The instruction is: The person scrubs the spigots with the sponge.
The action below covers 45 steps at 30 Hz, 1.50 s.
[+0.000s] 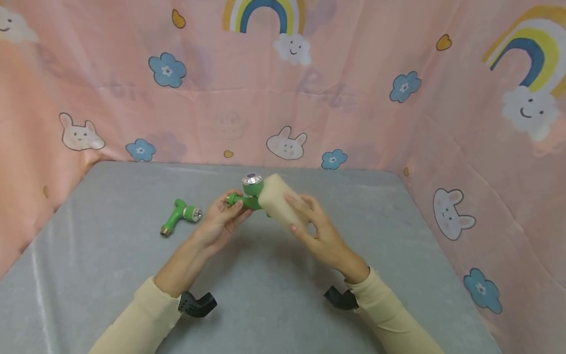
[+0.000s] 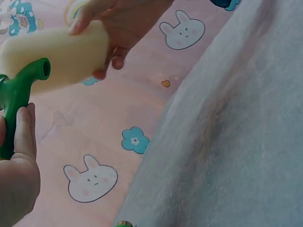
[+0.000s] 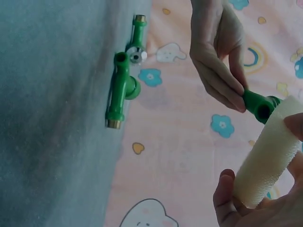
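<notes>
My left hand (image 1: 221, 216) grips a green pipe valve (image 1: 250, 203) by its body, thumb on the near side. A chrome-topped round knob (image 1: 252, 179) stands up from that valve. In my right hand (image 1: 325, 238) is a thick cream sponge (image 1: 278, 196), pinched between thumb and fingers. The sponge is tilted and overlaps the valve's right end in the head view. From the left wrist, the valve's open green outlet (image 2: 43, 69) shows in front of the sponge (image 2: 71, 52). Part of the valve is hidden behind the sponge in the right wrist view.
Another green valve (image 1: 180, 216) with a brass threaded end lies on the grey cloth-covered table (image 1: 110, 275), left of my left hand. Two green valves (image 3: 120, 90) show on the table in the right wrist view. A pink patterned curtain (image 1: 199, 108) borders the table's back and sides.
</notes>
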Available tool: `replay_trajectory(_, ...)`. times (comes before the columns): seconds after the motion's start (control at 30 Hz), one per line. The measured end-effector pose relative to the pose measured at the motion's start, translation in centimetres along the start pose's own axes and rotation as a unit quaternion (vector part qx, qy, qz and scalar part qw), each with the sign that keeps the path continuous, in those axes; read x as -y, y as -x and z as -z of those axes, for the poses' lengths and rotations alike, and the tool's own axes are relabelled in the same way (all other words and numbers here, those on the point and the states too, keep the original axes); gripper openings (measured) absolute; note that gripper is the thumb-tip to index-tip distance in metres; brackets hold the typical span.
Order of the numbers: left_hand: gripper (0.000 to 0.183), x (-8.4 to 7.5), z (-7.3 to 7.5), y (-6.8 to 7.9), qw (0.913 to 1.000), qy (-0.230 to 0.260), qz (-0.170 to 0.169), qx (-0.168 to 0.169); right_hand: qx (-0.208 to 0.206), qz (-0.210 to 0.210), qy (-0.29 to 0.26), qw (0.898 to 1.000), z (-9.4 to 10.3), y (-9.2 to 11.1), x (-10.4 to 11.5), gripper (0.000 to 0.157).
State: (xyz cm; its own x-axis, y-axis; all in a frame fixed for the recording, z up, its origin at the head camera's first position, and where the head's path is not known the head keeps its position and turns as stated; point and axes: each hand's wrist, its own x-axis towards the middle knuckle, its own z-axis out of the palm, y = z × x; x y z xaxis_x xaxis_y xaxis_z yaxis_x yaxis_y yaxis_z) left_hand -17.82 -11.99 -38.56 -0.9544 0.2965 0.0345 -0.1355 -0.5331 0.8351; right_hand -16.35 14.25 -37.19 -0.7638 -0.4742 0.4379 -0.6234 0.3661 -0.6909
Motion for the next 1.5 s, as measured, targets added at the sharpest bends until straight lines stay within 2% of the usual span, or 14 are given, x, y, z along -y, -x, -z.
replay_trajectory(0.17,0.014,-0.2,0.6,0.1,0.9997,-0.02,-0.006,-0.011,0.047,-0.035,-0.02,0.998,1.0,0.2,0.2,0.052)
replay_trajectory(0.27,0.02,0.0,1.0,0.2,0.9995,-0.031,-0.001,-0.002,0.054,-0.048,-0.025,0.997,1.9,0.3,0.1,0.051)
replay_trajectory(0.33,0.029,0.2,1.3,0.3,0.999,-0.043,0.003,0.015,0.043,-0.041,-0.033,0.998,2.4,0.4,0.0,0.051)
replay_trajectory(0.43,0.04,0.7,1.3,0.4,0.9966,-0.056,0.008,0.06,0.028,-0.014,-0.043,0.999,2.4,0.3,0.1,0.051)
replay_trajectory(0.57,0.034,1.1,1.2,0.4,0.99,-0.065,0.01,0.125,0.04,0.014,-0.066,0.997,1.5,0.1,0.5,0.051)
replay_trajectory(0.67,0.03,1.1,1.0,0.5,0.9869,-0.069,0.008,0.146,0.055,0.017,-0.092,0.994,0.7,0.1,0.6,0.05)
replay_trajectory(0.73,0.03,1.0,0.9,0.5,0.987,-0.069,0.007,0.145,0.061,0.019,-0.106,0.992,0.3,0.2,0.6,0.049)
replay_trajectory(0.87,0.03,0.5,0.8,0.5,0.9924,-0.047,-0.005,0.114,0.064,0.009,-0.088,0.994,0.2,0.4,0.4,0.05)
replay_trajectory(0.97,0.02,0.0,0.7,0.4,0.9968,-0.034,-0.017,0.071,0.061,-0.017,-0.049,0.997,0.7,0.3,0.5,0.053)
replay_trajectory(1.1,0.008,-0.5,0.5,0.1,0.999,-0.043,-0.009,-0.009,0.066,-0.065,0.007,0.996,2.0,0.2,0.2,0.056)
replay_trajectory(1.2,0.008,-0.6,0.3,-0.1,0.9958,-0.054,0.005,-0.074,0.061,-0.088,0.04,0.993,2.7,0.2,0.0,0.056)
replay_trajectory(1.3,0.005,-0.5,0.2,-0.3,0.9901,-0.055,0.01,-0.129,0.031,-0.07,0.062,0.995,2.7,-0.1,-0.2,0.059)
replay_trajectory(1.37,0.004,-0.3,0.1,-0.4,0.9873,-0.054,0.014,-0.149,0.019,-0.04,0.075,0.996,2.2,-0.2,0.0,0.061)
replay_trajectory(1.5,0.008,0.1,-0.1,-0.4,0.9839,-0.052,0.025,-0.17,0.037,-0.008,0.127,0.991,1.1,0.0,0.0,0.063)
